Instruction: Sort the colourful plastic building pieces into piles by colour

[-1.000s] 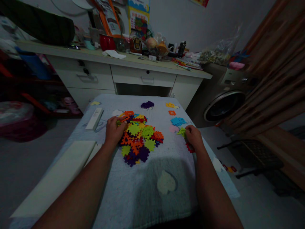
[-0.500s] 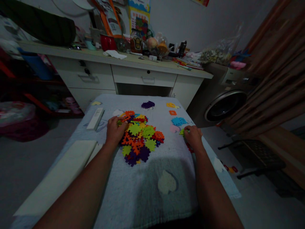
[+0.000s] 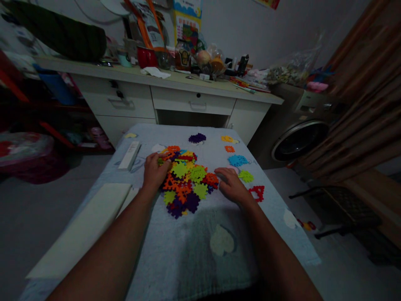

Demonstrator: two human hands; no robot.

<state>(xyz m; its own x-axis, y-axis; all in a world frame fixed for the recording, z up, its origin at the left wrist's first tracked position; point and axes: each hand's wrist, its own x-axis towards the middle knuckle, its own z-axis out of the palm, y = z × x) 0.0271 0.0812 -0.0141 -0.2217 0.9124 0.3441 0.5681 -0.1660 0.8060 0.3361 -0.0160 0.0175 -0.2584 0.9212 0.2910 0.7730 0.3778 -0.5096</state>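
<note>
A heap of colourful notched plastic building pieces [image 3: 180,184] lies mid-table. At its left edge, my left hand [image 3: 154,170] is closed, with a lime-green piece [image 3: 160,161] partly visible between thumb and fingers. My right hand [image 3: 230,184] is empty and open, fingers stretched toward the heap's right side. Beyond it, green pieces [image 3: 246,176] and a red triangular piece [image 3: 257,193] lie apart on the cloth. Farther back are blue pieces [image 3: 237,160], an orange square piece [image 3: 229,149], yellow pieces [image 3: 227,139] and a purple group [image 3: 197,137].
A pale blue cloth [image 3: 200,246] with heart shapes covers the table. On the left lie a long white box [image 3: 130,155] and a large white panel [image 3: 84,225]. A cluttered white desk [image 3: 191,98] stands behind, a washing machine [image 3: 294,121] at right.
My right hand has let go of the green piece among the right-hand groups and moved left to the heap. My left hand stays at the heap. The view has shifted slightly.
</note>
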